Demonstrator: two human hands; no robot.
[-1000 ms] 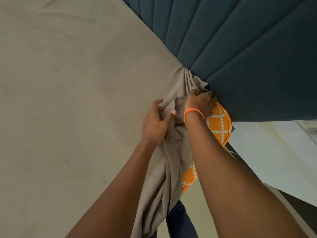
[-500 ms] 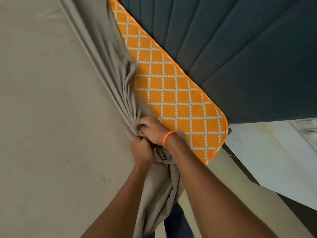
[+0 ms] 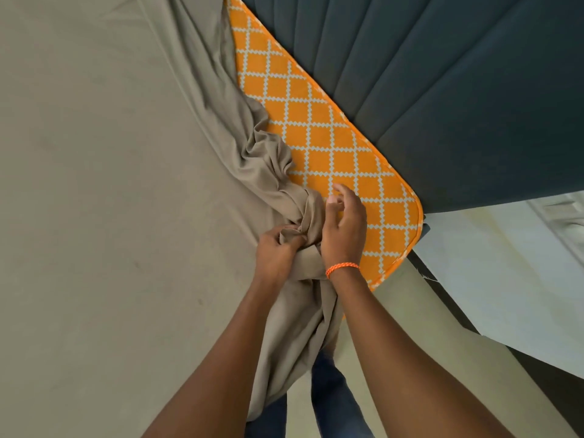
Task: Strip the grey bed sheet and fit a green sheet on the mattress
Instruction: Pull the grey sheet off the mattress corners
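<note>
From the head view we see the grey bed sheet point(image 3: 94, 184) peeled off the mattress point(image 3: 331, 147) corner beside the dark headboard point(image 3: 442, 90), baring its orange lattice cover. Our left hand point(image 3: 278, 251) clenches a bunched fold of the sheet near that corner. Our right hand point(image 3: 344, 226), wearing an orange bracelet point(image 3: 343, 268), hovers with fingers loose, grasping nothing. We find no readable writing.

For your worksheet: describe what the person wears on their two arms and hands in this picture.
Both forearms are bare, with no sleeves or gloves in view. The right hand has a thin braided orange wristband with pale flecks around the wrist. The left hand and its wrist carry nothing: no band, watch or ring shows.
</note>
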